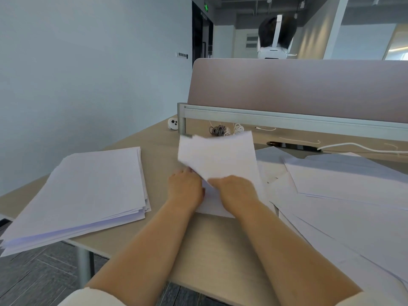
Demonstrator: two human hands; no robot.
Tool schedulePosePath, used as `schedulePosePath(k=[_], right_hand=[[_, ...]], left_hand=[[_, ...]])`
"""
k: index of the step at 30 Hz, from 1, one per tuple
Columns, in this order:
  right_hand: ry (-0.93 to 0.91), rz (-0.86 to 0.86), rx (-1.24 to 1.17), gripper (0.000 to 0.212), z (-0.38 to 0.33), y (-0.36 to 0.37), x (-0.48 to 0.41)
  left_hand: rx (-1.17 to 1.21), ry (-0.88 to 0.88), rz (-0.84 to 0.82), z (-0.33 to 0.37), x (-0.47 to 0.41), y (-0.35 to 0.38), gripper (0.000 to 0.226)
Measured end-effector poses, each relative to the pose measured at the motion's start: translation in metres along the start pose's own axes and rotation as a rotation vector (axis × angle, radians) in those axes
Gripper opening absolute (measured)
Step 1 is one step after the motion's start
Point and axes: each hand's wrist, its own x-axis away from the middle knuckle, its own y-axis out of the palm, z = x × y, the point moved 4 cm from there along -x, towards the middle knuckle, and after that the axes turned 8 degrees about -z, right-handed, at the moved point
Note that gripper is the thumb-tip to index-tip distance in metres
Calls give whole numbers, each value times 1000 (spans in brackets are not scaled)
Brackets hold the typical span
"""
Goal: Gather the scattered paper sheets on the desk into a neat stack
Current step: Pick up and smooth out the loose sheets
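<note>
Paper lies in three lots on my feed. One stack (88, 191) sits at the left of the bench (220, 250), its edges a little ragged and its near corner hanging past the bench edge. One spread of loose sheets (353, 195) covers the right side, overlapping at odd angles; I make out at least four there and cannot separate the rest. One small bundle (220, 155) is up off the bench in the middle, tilted with its top away from me and blurred. Two corners show at its upper left, so it is more than one sheet, but I cannot count them. Both grips are on it: the left grip (185, 186) curls round its lower left edge, and the right grip (234, 191) closes on its lower part just beside the left, the two nearly touching. Along the back, below the divider (287, 85), I count one white controller (172, 124), one grey coil (217, 130), one white coil (238, 128) and one white cable (353, 149) running off right. One head (276, 36) with a white strap shows behind the divider.
</note>
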Motion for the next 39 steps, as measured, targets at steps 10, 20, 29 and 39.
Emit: schedulePosePath(k=[10,20,29,39], right_hand=[[-19,-92,0,47,-3,14,0],[18,-213,-230,72,8,19,1],[58,-288,-163,79,3,23,-1],[-12,-272,-344,79,10,16,7]], left_hand=[[465,-191,-170,-24,-9,8,36],[1055,-278,-102,-41,-2,3,23],[1581,-394,-286,-38,4,0,44],[1714,-254,-398,-41,2,-4,56]])
